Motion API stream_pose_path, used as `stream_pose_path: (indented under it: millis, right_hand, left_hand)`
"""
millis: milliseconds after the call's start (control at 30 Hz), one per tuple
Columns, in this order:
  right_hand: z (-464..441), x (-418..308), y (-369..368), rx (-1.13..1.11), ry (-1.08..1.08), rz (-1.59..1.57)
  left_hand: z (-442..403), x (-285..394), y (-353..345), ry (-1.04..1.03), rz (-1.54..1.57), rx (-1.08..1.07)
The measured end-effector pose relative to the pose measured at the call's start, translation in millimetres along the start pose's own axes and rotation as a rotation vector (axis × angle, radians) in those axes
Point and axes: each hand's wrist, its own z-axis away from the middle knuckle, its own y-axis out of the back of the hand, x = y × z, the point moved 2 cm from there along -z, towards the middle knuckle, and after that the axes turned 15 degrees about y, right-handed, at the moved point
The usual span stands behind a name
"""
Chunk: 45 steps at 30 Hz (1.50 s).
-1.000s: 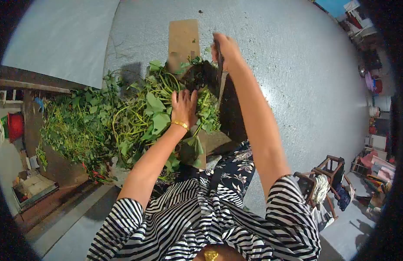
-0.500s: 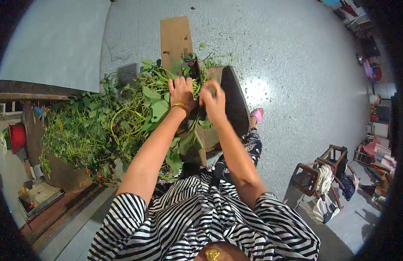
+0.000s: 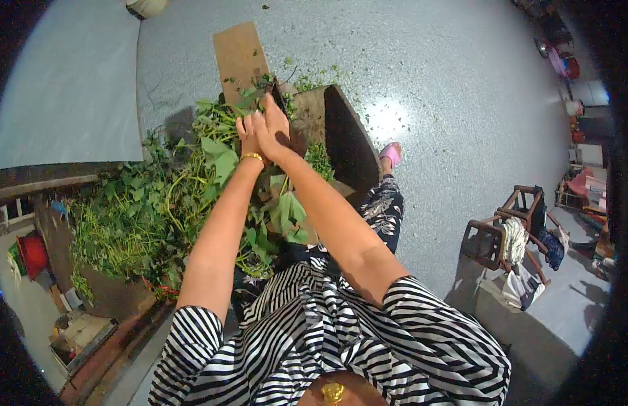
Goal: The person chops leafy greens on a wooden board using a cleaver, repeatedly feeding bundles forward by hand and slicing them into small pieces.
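Curled fingers (image 3: 249, 128) press leafy, stringy green vines (image 3: 215, 159) beside smooth, flat board (image 3: 239, 57).

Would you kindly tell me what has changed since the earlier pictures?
The right hand has come in leftward, from out to the right to against the left hand. The left hand stays on the greens, beside the board.

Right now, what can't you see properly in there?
All in the head view:
- Grip of the right hand: its own back hides it.
- Palm of the left hand: turned away.
- Pale thing: cut off by the top edge.
- Dark speck: too small to name.
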Motion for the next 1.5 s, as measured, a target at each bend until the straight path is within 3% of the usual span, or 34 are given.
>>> stream_pose_path:
  millis: [33, 100, 133, 167, 200, 233, 267, 300, 367, 400, 433, 533, 600, 633, 700, 833, 900, 967, 1000, 1067, 1100, 1167, 1200, 1267, 1300, 1400, 1500]
  right_hand:
    - [-2, -2, -1, -0.010, -0.115, -0.038]
    - [-8, -7, 0, 0.003, -0.156, -0.062]
    - [-13, -14, 7, -0.121, -0.277, -0.049]
    - [-12, -10, 3, -0.140, -0.262, -0.066]
    - [-8, 2, -5, -0.132, -0.220, 0.049]
    - [-7, 8, -11, -0.121, -0.176, 0.161]
    - [-8, 8, -10, -0.162, -0.179, 0.145]
    - [-7, 4, -5, -0.204, -0.184, 0.130]
    - [-6, -2, -3, -0.312, -0.313, 0.108]
    - [-6, -5, -2, -0.321, -0.309, 0.116]
    - [-6, -11, 1, -0.331, -0.309, 0.126]
    - [-5, -15, 2, -0.335, -0.300, 0.101]
    - [-6, -14, 1, -0.366, -0.292, 0.067]
    - [-6, -13, -1, -0.348, -0.266, 0.115]
    - [-1, -7, -4, -0.338, -0.254, 0.162]
    - [0, -14, -11, -0.250, -0.175, 0.288]
    - [2, -22, -9, -0.270, -0.041, 0.402]
    - [23, -51, 2, -0.106, 0.218, 0.441]
    - [33, -69, 7, -0.016, 0.085, 0.046]
    - [79, -60, 6, 0.060, -0.104, -0.081]
    - [96, -65, 7, 0.133, -0.468, -0.438]
    - [116, -33, 3, 0.109, -0.850, -0.767]
    - [109, -31, 3, 0.111, -0.844, -0.763]
    - [90, -31, -4, 0.235, -0.930, -1.156]
    - [92, -23, -9, 0.231, -1.041, -1.184]
    - [86, -51, -7, 0.081, -1.083, -1.291]
    - [91, -71, -12, 0.007, -1.061, -1.054]
  left_hand:
    - [4, 0, 7, 0.006, -0.004, -0.003]
    - [-1, -2, 22, 0.003, 0.025, -0.277]
    - [14, 11, 61, -0.014, -0.353, -0.362]
    - [26, 15, 75, 0.070, -0.254, -0.308]
    - [47, 12, 68, 0.043, -0.095, 0.095]
    - [68, 29, 109, 0.173, -0.289, -0.212]
    - [90, 28, 72, 0.189, -0.433, 0.168]
    - [110, 35, 67, 0.213, -0.776, 0.240]
    - [128, 26, 60, 0.184, -0.171, -0.021]
    - [121, 21, 59, 0.255, -0.224, 0.121]
    - [109, 11, 58, 0.254, -0.578, 0.276]
    - [58, -17, 80, 0.240, -0.584, 0.412]
    - [33, -24, 95, 0.035, -0.448, -0.107]
    - [24, -28, 96, 0.041, -0.449, -0.113]
    - [13, -31, 93, -0.183, -0.180, -0.163]
    - [-7, -49, 60, -0.271, -0.108, -0.352]
    - [-7, -57, 41, -0.306, -0.065, -0.297]
    - [-18, -65, 9, -0.382, 0.058, -0.098]
    - [-12, -59, 30, -0.403, 0.271, 0.028]
    - [-7, -48, 56, -0.332, 0.217, -0.070]
    - [-5, -46, 63, -0.256, 0.157, -0.176]
    - [-1, -43, 70, -0.218, 0.191, -0.238]
    - [1, -43, 67, -0.198, 0.210, -0.232]
    - [4, -49, 53, -0.169, 0.207, -0.229]
    - [9, -52, 57, -0.150, 0.199, -0.225]
    - [34, -57, 89, -0.129, 0.359, -0.266]
    - [61, -73, 110, -0.043, 0.427, -0.123]
